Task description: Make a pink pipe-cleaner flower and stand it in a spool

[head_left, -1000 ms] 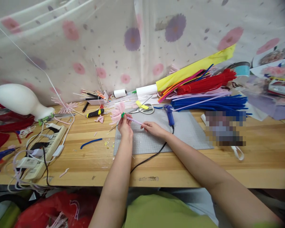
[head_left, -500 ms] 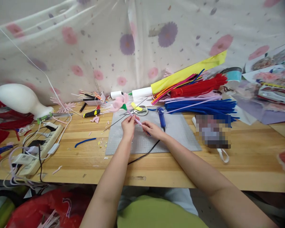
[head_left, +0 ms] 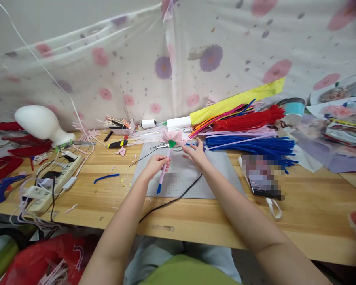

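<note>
- Main thing here is a pink flower [head_left: 170, 135], held up over the grey mat [head_left: 225, 186] around mid-table. Green base [head_left: 172, 143] under the petals, lilac stem angling down, blue tip [head_left: 159, 189] at the bottom end.
- Left hand [head_left: 158, 167] has the stem pinched between thumb and fingers; some of the fingers are tucked out of sight.
- Right hand [head_left: 195, 153] is just beside the petals, fingers loosely spread. Can't tell if the fingertips actually touch the flower.
- Scissors behind the flower are mostly covered, only a bit of blade [head_left: 163, 145] is easy to spot.
- A black cord [head_left: 180, 190] crosses the mat; its upper end is lost behind the right arm.
- Phone [head_left: 262, 177] to the right has a pixelated screen, so nothing readable there.
- Package [head_left: 344, 134] at far right: any print is too small to make out.
- Blue glue gun [head_left: 1, 190] at far left gets clipped by the frame edge, and the red bag [head_left: 32, 261] is cut off at the bottom.
</note>
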Demonstrator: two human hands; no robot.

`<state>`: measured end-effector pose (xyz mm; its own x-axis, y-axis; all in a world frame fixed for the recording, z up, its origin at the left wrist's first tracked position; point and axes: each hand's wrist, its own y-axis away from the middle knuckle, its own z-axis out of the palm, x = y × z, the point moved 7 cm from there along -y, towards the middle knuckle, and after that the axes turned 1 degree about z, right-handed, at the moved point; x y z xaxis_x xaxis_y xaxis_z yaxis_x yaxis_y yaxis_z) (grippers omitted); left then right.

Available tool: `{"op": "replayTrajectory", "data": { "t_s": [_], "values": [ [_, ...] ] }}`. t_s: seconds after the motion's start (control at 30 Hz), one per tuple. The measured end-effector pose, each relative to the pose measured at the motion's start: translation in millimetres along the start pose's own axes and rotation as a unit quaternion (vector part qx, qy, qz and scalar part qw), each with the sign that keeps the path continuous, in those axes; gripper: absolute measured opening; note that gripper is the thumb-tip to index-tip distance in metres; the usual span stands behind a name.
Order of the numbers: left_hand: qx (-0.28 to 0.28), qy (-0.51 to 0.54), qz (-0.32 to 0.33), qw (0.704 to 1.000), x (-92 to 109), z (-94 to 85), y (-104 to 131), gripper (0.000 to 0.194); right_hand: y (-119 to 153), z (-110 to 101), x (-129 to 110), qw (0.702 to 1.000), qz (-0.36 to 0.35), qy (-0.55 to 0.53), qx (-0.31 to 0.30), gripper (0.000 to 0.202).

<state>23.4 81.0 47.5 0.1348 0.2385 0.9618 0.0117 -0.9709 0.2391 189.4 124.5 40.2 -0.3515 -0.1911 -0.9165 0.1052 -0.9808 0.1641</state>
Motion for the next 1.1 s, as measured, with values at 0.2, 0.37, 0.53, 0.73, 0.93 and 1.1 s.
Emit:
{"op": "replayTrajectory", "data": {
  "t_s": [0.2, 0.37, 0.53, 0.73, 0.93, 1.1],
  "values": [
    [-0.025, -0.345, 0.136, 0.929, 22, -6.3, -8, 0.022, -15, 34, -6, 0.992, -0.011, -0.125, -0.028, 0.1],
    [0.088, -0.444, 0.205, 0.868, 33, -26.7, -8, 0.019, -12, 41, -16, 0.985, -0.124, -0.074, -0.096, 0.11],
    [0.136, -0.33, 0.301, 0.884, 47, -29.7, 1, 0.021, -2, 45, -3, 0.981, -0.121, -0.009, -0.15, 0.11],
    [0.13, -0.275, 0.324, 0.896, 59, -14.1, -5, 0.018, 0, 71, 41, 0.948, -0.082, 0.235, -0.197, 0.025],
    [0.109, -0.097, 0.319, 0.936, 66, 2.6, -25, 0.027, 3, 58, 10, 0.955, -0.116, 0.249, -0.109, 0.008],
    [0.158, 0.036, 0.274, 0.948, 39, -20.3, -33, 0.03, 15, -35, -104, 0.927, -0.27, 0.256, 0.047, 0.011]
  ]
}}
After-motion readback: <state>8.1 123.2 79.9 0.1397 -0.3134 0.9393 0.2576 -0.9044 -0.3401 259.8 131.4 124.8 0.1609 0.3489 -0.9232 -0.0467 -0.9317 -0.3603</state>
